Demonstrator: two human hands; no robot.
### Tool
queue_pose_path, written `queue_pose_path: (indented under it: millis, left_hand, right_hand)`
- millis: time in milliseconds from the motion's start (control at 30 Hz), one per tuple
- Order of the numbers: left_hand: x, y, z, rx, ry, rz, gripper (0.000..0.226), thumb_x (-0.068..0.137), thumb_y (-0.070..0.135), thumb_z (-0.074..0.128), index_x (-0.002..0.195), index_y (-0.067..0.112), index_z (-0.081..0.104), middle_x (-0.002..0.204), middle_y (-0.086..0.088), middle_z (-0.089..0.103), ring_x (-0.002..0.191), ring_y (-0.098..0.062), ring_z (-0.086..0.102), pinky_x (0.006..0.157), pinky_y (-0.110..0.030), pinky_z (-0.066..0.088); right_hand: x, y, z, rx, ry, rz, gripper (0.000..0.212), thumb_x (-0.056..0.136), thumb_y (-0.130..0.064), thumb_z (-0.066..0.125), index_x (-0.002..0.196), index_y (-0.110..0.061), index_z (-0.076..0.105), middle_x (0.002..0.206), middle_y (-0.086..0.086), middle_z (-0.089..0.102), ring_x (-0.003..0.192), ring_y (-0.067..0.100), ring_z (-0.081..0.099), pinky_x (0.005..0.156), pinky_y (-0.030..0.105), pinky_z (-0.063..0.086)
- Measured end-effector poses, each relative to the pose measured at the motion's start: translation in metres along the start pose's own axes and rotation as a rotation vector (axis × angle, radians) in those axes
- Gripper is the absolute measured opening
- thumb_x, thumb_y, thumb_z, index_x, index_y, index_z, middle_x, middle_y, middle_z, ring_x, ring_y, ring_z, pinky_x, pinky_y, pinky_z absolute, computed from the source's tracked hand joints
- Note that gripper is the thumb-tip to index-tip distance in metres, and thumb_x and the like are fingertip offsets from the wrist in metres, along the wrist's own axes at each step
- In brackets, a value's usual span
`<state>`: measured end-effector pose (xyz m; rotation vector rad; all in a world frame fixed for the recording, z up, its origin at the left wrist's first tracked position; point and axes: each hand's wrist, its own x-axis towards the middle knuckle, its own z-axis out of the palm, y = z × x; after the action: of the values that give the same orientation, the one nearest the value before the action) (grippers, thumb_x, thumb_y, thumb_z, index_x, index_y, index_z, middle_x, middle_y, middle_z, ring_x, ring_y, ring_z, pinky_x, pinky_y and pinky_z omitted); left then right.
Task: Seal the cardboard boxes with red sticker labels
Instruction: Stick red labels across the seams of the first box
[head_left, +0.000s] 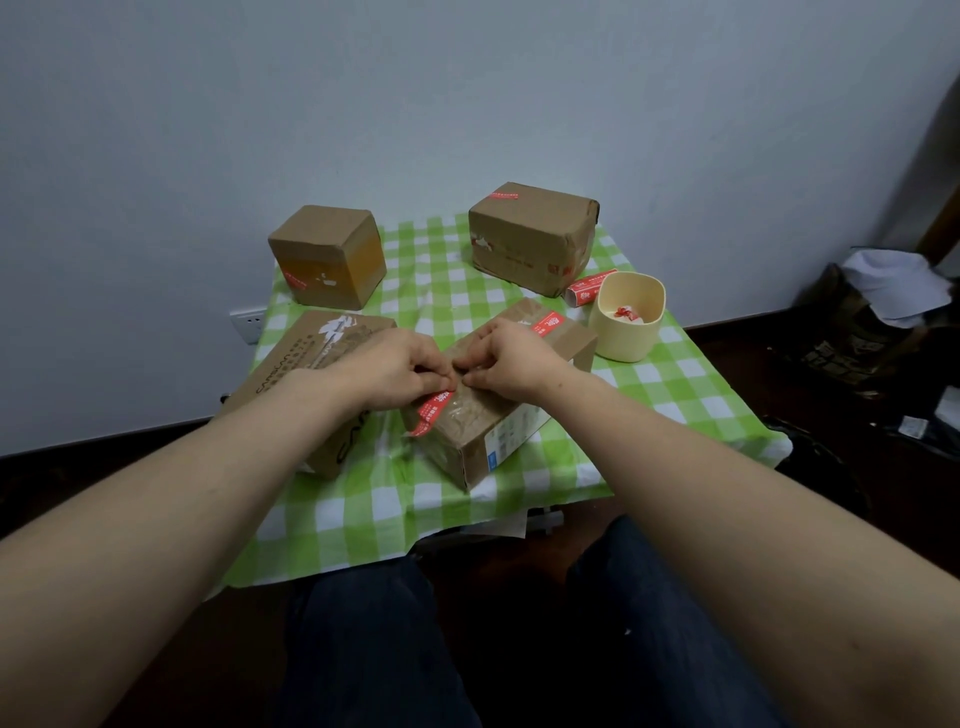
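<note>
A long cardboard box (483, 431) lies in the middle of the green checked table. A red sticker label (434, 410) runs over its near-left top edge and down the side. My left hand (400, 366) pinches the upper end of this label with curled fingers. My right hand (506, 356) presses its curled fingertips on the box top right beside the label. A second red label (548, 323) is stuck on the far end of the same box. How firmly the near label lies on the cardboard cannot be told.
A flat printed box (311, 374) lies under my left forearm. A cube box (327, 257) stands far left, a larger box (530, 236) far right. A cream cup (628, 317) with scraps and a red sticker strip (589, 286) sit at right. Clutter lies on the floor at right.
</note>
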<state>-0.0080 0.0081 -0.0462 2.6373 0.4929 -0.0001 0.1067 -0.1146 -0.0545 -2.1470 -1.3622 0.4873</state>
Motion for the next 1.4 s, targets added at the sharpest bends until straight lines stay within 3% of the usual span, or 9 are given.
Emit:
queue_pose_path:
  millis: [200, 367, 467, 533, 633, 767, 1067, 1300, 1400]
  left_hand:
    - [0.002, 0.002, -0.002, -0.112, -0.014, -0.060, 0.007, 0.085, 0.020, 0.068, 0.088, 0.022, 0.074, 0.080, 0.018, 0.061, 0.077, 0.002, 0.054, 0.067, -0.012, 0.040]
    - [-0.007, 0.002, -0.002, -0.300, 0.099, -0.168, 0.019, 0.083, 0.012, 0.070, 0.102, 0.014, 0.071, 0.098, 0.001, 0.068, 0.093, -0.013, 0.062, 0.083, -0.025, 0.049]
    - [-0.013, 0.006, 0.000, -0.269, 0.129, -0.192, 0.040, 0.074, 0.014, 0.078, 0.113, 0.013, 0.067, 0.110, -0.001, 0.065, 0.106, -0.018, 0.060, 0.089, -0.027, 0.047]
    - [-0.017, 0.007, -0.001, -0.194, 0.040, -0.213, 0.076, 0.066, 0.029, 0.084, 0.133, 0.015, 0.052, 0.131, -0.002, 0.051, 0.124, -0.019, 0.047, 0.101, -0.029, 0.038]
    - [-0.025, 0.007, 0.004, -0.144, -0.163, -0.273, 0.127, 0.057, 0.045, 0.085, 0.151, 0.011, 0.006, 0.155, -0.006, 0.019, 0.141, -0.022, 0.024, 0.114, -0.032, 0.023]
    - [-0.030, 0.010, 0.024, -0.157, -0.123, -0.320, 0.143, 0.056, 0.052, 0.083, 0.147, 0.008, -0.018, 0.157, -0.009, 0.001, 0.145, -0.023, 0.007, 0.114, -0.030, 0.016]
    - [-0.025, 0.003, 0.031, -0.218, -0.126, -0.307, 0.136, 0.058, 0.053, 0.082, 0.150, 0.010, -0.007, 0.155, -0.008, 0.011, 0.141, -0.024, 0.019, 0.111, -0.031, 0.024]
    - [-0.023, -0.004, 0.027, -0.168, -0.142, -0.281, 0.143, 0.026, 0.075, 0.074, 0.143, 0.013, 0.022, 0.139, -0.010, 0.033, 0.124, -0.026, 0.042, 0.102, -0.038, 0.043]
    - [-0.022, -0.008, 0.029, -0.162, -0.142, -0.280, 0.137, 0.033, 0.072, 0.078, 0.144, 0.014, 0.021, 0.139, -0.009, 0.032, 0.125, -0.026, 0.040, 0.102, -0.035, 0.042]
  right_hand:
    - [0.001, 0.000, 0.000, 0.011, 0.000, 0.006, 0.022, 0.084, -0.008, 0.065, 0.104, -0.006, 0.072, 0.112, 0.007, 0.067, 0.108, 0.019, 0.057, 0.092, 0.029, 0.045]
    - [0.002, 0.002, 0.000, 0.006, 0.010, 0.018, 0.027, 0.084, -0.011, 0.067, 0.110, -0.009, 0.070, 0.117, 0.005, 0.065, 0.110, 0.016, 0.057, 0.084, 0.017, 0.040]
    - [0.004, 0.000, -0.003, -0.014, 0.003, 0.031, 0.026, 0.082, -0.016, 0.069, 0.108, -0.014, 0.071, 0.107, 0.001, 0.068, 0.097, 0.013, 0.060, 0.081, 0.021, 0.043]
    - [0.004, -0.002, -0.006, -0.024, 0.006, 0.027, 0.019, 0.082, -0.017, 0.068, 0.100, -0.014, 0.073, 0.094, 0.001, 0.068, 0.085, 0.010, 0.057, 0.075, 0.023, 0.043]
    - [0.003, -0.008, -0.003, 0.003, 0.007, 0.013, 0.013, 0.084, -0.017, 0.066, 0.095, -0.015, 0.074, 0.095, 0.002, 0.071, 0.086, 0.013, 0.061, 0.079, 0.027, 0.048]
    - [0.004, -0.015, 0.006, 0.021, -0.007, 0.002, 0.014, 0.085, -0.017, 0.066, 0.097, -0.015, 0.074, 0.098, 0.004, 0.071, 0.093, 0.019, 0.064, 0.085, 0.033, 0.052]
    - [0.008, -0.016, 0.013, -0.116, 0.012, -0.010, 0.018, 0.088, -0.021, 0.062, 0.101, -0.014, 0.073, 0.099, 0.006, 0.071, 0.092, 0.021, 0.063, 0.083, 0.034, 0.051]
    - [0.011, -0.016, 0.016, -0.097, -0.007, -0.002, 0.016, 0.088, -0.019, 0.062, 0.098, -0.013, 0.073, 0.098, 0.007, 0.071, 0.091, 0.021, 0.063, 0.081, 0.030, 0.050]
    - [0.013, -0.015, 0.018, -0.084, -0.011, -0.006, 0.016, 0.088, -0.019, 0.062, 0.097, -0.012, 0.073, 0.098, 0.007, 0.071, 0.091, 0.021, 0.063, 0.081, 0.031, 0.050]
